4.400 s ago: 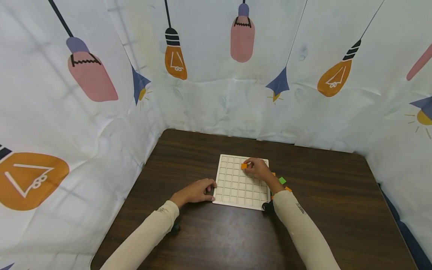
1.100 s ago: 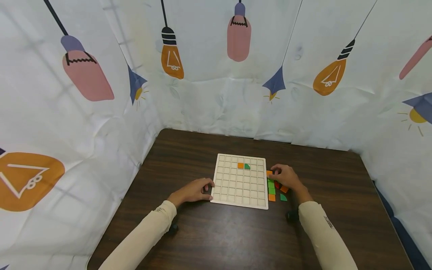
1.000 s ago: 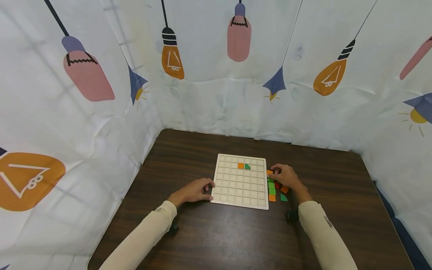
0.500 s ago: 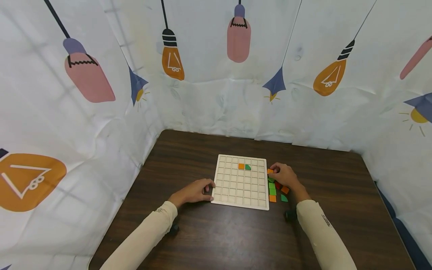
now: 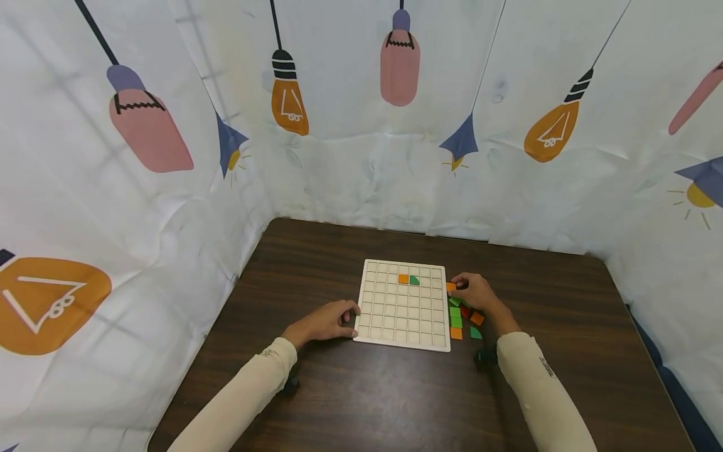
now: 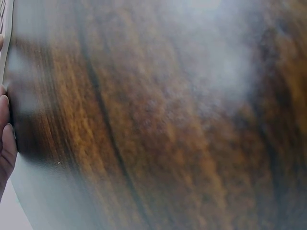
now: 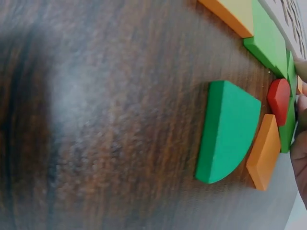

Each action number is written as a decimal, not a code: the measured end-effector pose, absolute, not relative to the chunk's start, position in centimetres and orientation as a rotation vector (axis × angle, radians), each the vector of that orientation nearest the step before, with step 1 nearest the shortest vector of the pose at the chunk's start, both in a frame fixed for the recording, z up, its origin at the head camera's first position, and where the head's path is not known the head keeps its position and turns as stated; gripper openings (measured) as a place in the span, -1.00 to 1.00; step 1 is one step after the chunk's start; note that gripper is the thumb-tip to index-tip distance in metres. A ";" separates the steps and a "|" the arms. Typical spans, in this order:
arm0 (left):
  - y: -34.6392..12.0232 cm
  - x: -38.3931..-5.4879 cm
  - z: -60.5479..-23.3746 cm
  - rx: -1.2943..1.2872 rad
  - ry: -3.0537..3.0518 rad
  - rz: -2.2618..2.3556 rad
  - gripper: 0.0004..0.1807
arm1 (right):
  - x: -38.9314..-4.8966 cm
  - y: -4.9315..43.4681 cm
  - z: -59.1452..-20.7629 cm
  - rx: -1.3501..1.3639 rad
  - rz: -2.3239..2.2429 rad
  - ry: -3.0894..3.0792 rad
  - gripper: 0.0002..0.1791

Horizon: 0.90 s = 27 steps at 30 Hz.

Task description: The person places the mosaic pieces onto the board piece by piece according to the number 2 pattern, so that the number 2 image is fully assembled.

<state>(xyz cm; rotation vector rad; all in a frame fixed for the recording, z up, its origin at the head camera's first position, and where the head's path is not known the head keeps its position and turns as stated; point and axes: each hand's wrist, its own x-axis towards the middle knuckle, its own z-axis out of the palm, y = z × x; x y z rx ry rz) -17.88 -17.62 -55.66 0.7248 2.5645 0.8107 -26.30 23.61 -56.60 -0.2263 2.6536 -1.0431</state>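
A pale square board (image 5: 395, 320) with a grid of recessed cells lies on the dark wooden table. In its upper part an orange square tile (image 5: 403, 279) and a green quarter-circle tile (image 5: 415, 280) sit side by side in cells. My left hand (image 5: 324, 322) rests at the board's left edge, thumb and fingers spread apart and touching it. Beyond the right edge, my right hand (image 5: 479, 294) pinches another orange square tile (image 5: 451, 286) between thumb and fingertips. In the right wrist view, the fingers (image 7: 301, 143) show only partly at the right border.
Loose tiles lie right of the board: light green pieces (image 5: 455, 317), an orange square (image 5: 456, 333), a red piece (image 5: 465, 311), a tilted orange tile (image 5: 477, 318) and a green quarter-circle (image 7: 230, 134). A printed white curtain (image 5: 361, 176) surrounds the table's (image 5: 361, 402) far and side edges.
My right hand has moved off the board to the loose tiles at the right, leaving an orange square and a green quarter-circle in cells. It now pinches another orange tile. My left hand stays put.
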 end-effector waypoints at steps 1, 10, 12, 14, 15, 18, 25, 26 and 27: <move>-17.6 -17.9 -55.7 0.724 2.565 0.810 -0.53 | -26.3 23.6 -56.6 -0.232 -1.037 2.653 -0.60; -17.5 -17.8 -55.4 0.724 2.569 0.803 -0.53 | -26.4 23.3 -56.3 -0.252 -0.952 2.683 -0.67; -17.5 -17.7 -55.4 0.726 2.567 0.807 -0.53 | -26.4 23.3 -56.3 -0.243 -0.944 2.692 -0.68; -17.5 -17.7 -55.4 0.728 2.567 0.805 -0.52 | -26.4 23.3 -56.4 -0.242 -0.946 2.694 -0.68; -17.5 -17.7 -55.4 0.730 2.568 0.804 -0.53 | -26.4 23.3 -56.4 -0.246 -0.952 2.692 -0.67; -17.5 -17.7 -55.5 0.738 2.569 0.806 -0.53 | -26.4 23.4 -56.5 -0.278 -0.944 2.701 -0.64; -17.5 -17.7 -55.6 0.727 2.567 0.801 -0.54 | -26.2 23.5 -56.3 -0.337 -0.933 2.710 -0.64; -17.5 -17.7 -55.6 0.725 2.567 0.799 -0.54 | -26.1 23.6 -56.2 -0.332 -0.938 2.707 -0.65; -17.5 -17.7 -55.6 0.726 2.568 0.800 -0.54 | -26.1 23.6 -56.2 -0.331 -0.936 2.709 -0.66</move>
